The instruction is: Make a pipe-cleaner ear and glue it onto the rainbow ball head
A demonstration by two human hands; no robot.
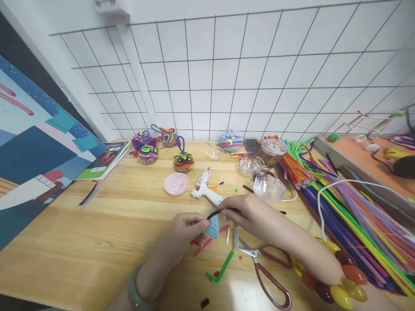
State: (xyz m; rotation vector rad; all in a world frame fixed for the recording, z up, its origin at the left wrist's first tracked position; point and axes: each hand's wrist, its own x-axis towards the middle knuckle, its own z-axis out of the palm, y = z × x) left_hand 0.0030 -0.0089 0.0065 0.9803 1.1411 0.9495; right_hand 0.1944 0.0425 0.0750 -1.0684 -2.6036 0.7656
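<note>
Pinched in the fingers of my left hand [191, 226] is a light-blue ribbed piece [212, 227] that looks made of pipe cleaners. A black pipe cleaner [214, 213] runs along its top edge, and my right hand [240, 211] grips the other end of it. Just beyond the hands lies a white glue gun [203, 190]. Below them are red-handled scissors [259, 255], partly open, a bent green pipe cleaner [223, 268] and a pink pipe cleaner [210, 241]. A short black scrap [205, 303] sits near the front edge.
Colourful pipe-cleaner ornaments [183, 161] and a striped ball [231, 141] stand at the back. A pink dish [176, 184] holds small clear bits. Clear plastic half-shells [269, 188] are right of centre. Bundles of pipe cleaners [350, 224] and a white cable [324, 190] cover the right side.
</note>
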